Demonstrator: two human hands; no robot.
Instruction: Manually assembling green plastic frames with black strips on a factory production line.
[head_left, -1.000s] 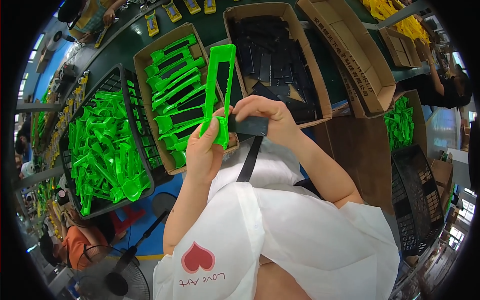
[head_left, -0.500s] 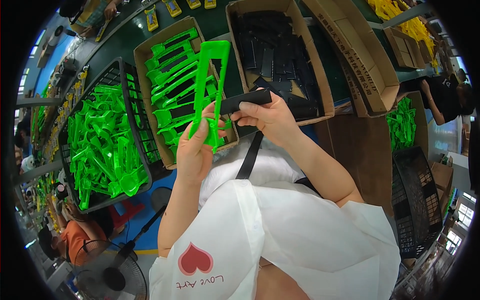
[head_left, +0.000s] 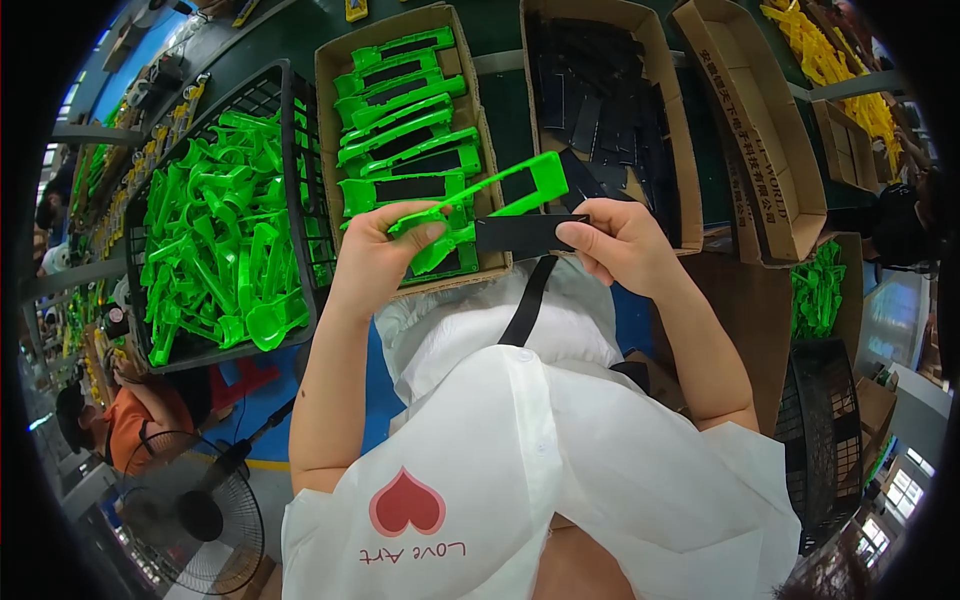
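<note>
My left hand (head_left: 385, 250) grips a long bright green plastic frame (head_left: 500, 190) by its near end; the frame slants up to the right over the boxes. My right hand (head_left: 615, 245) pinches a flat black rectangular strip (head_left: 520, 235) held level just below the green frame. Both hands are raised in front of my chest, above a cardboard box (head_left: 330, 75) where finished green frames with black inserts lie in rows.
A black wire crate (head_left: 275, 95) at left holds several loose green parts. A cardboard box (head_left: 670, 110) of black strips sits at centre right, an empty carton (head_left: 760, 130) beyond it. A fan (head_left: 190, 515) and a seated person (head_left: 125, 420) are at lower left.
The green frame has swung from upright to slanting rightward. The black strip has come down and lies level under it in my right hand.
</note>
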